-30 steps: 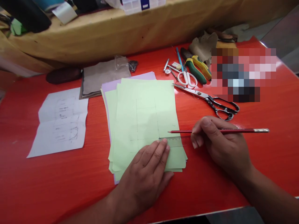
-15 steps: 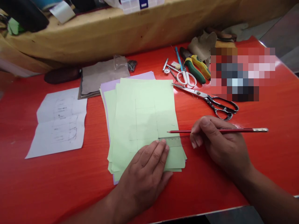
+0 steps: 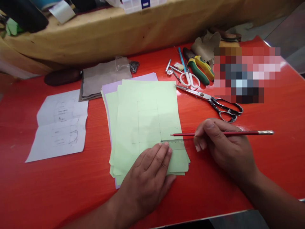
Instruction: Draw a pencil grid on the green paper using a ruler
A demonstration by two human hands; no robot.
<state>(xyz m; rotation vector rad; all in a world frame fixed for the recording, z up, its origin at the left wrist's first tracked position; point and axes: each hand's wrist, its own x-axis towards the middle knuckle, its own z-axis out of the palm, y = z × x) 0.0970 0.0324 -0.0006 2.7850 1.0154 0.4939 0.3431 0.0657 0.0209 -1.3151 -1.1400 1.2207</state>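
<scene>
My right hand (image 3: 221,148) pinches the light, thin pencil (image 3: 228,134) in its fingers (image 3: 199,136); my open left hand (image 3: 145,181) presses the floppy green paper (image 3: 145,121) and clear ruler (image 3: 175,145) onto the red surface (image 3: 47,184).

Red pencil (image 3: 240,132) held level, clear ruler (image 3: 175,145) flat on pale green paper (image 3: 145,117)

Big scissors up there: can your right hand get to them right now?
Probably yes. The right hand sits just below the big scissors, with only red table between them. It is holding a pencil, though, so it may need to set that down first.
</scene>
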